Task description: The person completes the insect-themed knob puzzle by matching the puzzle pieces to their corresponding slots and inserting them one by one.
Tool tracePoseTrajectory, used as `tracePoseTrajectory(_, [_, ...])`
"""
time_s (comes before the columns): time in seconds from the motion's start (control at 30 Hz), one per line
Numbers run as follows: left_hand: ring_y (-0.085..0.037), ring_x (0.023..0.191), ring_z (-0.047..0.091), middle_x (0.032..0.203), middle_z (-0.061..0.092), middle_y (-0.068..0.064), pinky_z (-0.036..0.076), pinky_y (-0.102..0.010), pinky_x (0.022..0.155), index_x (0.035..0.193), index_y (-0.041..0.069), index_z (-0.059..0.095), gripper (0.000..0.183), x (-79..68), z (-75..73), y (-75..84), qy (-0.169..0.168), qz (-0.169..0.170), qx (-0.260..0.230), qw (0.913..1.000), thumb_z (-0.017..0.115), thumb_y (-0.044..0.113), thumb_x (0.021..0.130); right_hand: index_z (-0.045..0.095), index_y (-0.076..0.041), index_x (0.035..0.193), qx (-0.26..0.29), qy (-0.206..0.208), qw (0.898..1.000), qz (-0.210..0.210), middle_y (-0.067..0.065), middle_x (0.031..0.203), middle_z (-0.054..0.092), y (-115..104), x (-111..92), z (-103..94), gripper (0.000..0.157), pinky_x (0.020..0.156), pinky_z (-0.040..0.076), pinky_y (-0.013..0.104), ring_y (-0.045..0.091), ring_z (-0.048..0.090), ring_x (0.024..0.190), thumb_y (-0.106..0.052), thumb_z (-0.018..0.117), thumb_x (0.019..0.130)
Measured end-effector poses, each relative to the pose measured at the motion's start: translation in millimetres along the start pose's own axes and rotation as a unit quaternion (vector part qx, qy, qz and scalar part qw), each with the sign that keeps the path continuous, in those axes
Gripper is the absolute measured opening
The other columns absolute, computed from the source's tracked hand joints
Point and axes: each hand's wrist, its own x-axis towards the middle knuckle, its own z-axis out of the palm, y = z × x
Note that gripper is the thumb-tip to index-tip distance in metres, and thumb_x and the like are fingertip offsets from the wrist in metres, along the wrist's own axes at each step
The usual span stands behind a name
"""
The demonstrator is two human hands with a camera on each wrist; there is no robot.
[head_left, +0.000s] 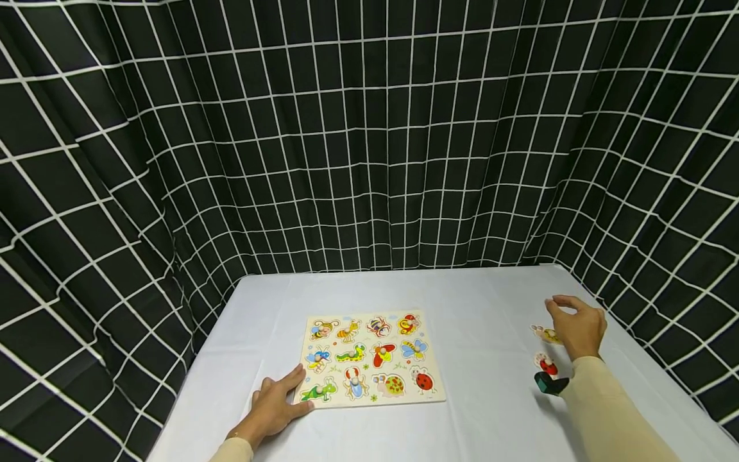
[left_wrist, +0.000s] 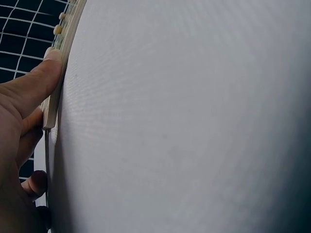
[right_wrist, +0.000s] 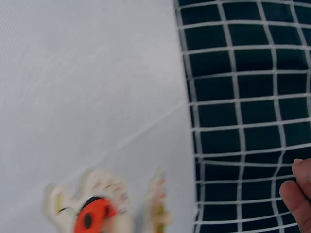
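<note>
A wooden peg puzzle board (head_left: 369,398) with colourful insect pictures lies on the white table. My left hand (head_left: 274,401) rests at its near left corner, thumb on the near edge and fingers spread along the left side. In the left wrist view the straight thumb (left_wrist: 46,73) touches the board's edge (left_wrist: 54,104). At the right, my right hand (head_left: 580,327) is raised over the table, thumb and forefinger bent towards each other. Nothing shows between its fingertips (right_wrist: 294,194). Beneath and beside it lie a loose ladybug piece (head_left: 545,364) and a yellow snail piece (head_left: 550,334), partly hidden by the hand.
A white cloth covers the table (head_left: 485,308). Black curtains with a white grid (head_left: 369,160) surround its back and sides. A small dark device (head_left: 551,384) is worn on the right wrist. Several board pieces carry wooden knobs.
</note>
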Motion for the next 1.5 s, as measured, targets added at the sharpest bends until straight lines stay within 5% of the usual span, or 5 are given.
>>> tracePoseTrajectory(0.27, [-0.016,0.085,0.034,0.149,0.041,0.003,0.029,-0.039,0.075,0.139,0.014,0.054,0.079,1.1,-0.3,3.6,0.001,0.006,-0.001,1.0,0.081,0.045,0.071,0.062,0.001,0.122,-0.011,-0.028,0.998,0.063,0.029,0.13,0.047,37,3,-1.3,0.049,0.105,0.014,0.057,0.046,0.019,0.132,-0.038,0.059,0.093])
tracePoseTrajectory(0.87, [-0.015,0.087,0.035,0.15,0.04,0.004,0.028,-0.04,0.078,0.14,0.015,0.052,0.08,0.8,-0.3,4.5,-0.006,0.008,-0.004,0.9999,0.079,0.047,0.072,0.067,0.002,0.113,-0.074,-0.042,0.995,0.058,0.024,0.114,0.063,73,7,7.2,0.042,0.102,0.021,0.054,0.047,0.035,0.122,-0.032,0.065,0.089])
tracePoseTrajectory(1.5, [-0.015,0.088,0.036,0.15,0.04,0.003,0.029,-0.04,0.079,0.141,0.016,0.052,0.08,-1.8,-1.9,3.1,-0.004,0.001,0.004,1.0,0.079,0.047,0.072,0.069,0.004,0.108,-0.08,-0.025,0.996,0.005,0.031,0.108,0.059,62,3,20.2,0.034,0.096,0.027,0.057,0.049,0.04,0.115,-0.024,0.062,0.089])
